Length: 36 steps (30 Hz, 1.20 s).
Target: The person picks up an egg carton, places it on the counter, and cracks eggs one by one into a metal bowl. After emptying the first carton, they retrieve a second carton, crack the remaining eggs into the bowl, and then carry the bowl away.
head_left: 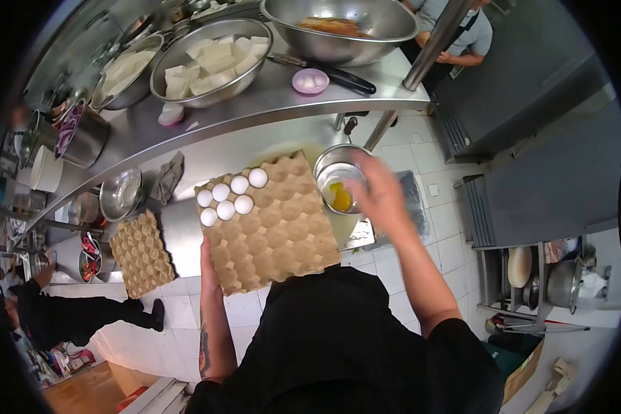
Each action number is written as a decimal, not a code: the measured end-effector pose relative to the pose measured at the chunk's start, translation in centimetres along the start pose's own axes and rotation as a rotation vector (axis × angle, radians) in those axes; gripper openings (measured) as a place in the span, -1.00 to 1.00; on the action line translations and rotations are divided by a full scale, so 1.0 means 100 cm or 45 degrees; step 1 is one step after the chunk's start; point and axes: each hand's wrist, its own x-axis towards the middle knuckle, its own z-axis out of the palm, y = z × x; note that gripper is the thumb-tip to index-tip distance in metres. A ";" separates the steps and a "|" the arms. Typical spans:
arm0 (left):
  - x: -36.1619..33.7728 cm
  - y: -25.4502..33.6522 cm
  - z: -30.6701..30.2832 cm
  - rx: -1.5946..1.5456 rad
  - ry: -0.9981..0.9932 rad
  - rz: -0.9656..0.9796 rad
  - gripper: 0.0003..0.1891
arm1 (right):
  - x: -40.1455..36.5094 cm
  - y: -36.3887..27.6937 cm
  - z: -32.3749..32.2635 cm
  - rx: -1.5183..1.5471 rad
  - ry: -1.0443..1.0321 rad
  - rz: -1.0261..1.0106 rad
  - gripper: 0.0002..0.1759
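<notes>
My left hand (210, 265) grips the left edge of a cardboard egg tray (276, 238), its fingers mostly hidden beneath. Several white eggs (239, 185) sit in the tray's far left corner. Just right of the tray stands a steel bowl (322, 165) with yellow egg yolk (339, 197) in it. Over the bowl's right rim is my right hand (381, 196), smeared by motion, so I cannot make out its fingers or anything in them.
A second egg tray (142, 254) and a grey cloth (167, 178) lie left. The shelf above carries a bowl of white blocks (217, 65), a knife (338, 74) and a cut onion (310, 81). One person (83, 310) is at left, another (462, 41) at upper right.
</notes>
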 end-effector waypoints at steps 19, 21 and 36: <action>0.006 -0.006 -0.006 -0.052 -0.171 0.028 -0.27 | 0.016 -0.013 0.042 1.419 -0.071 0.443 -0.43; 0.009 -0.008 -0.010 -0.035 -0.168 0.032 -0.26 | 0.010 -0.004 -0.005 1.526 0.013 0.897 -0.44; 0.019 -0.017 -0.022 -0.007 -0.086 0.053 -0.26 | 0.046 0.095 0.001 1.289 0.500 0.923 -0.52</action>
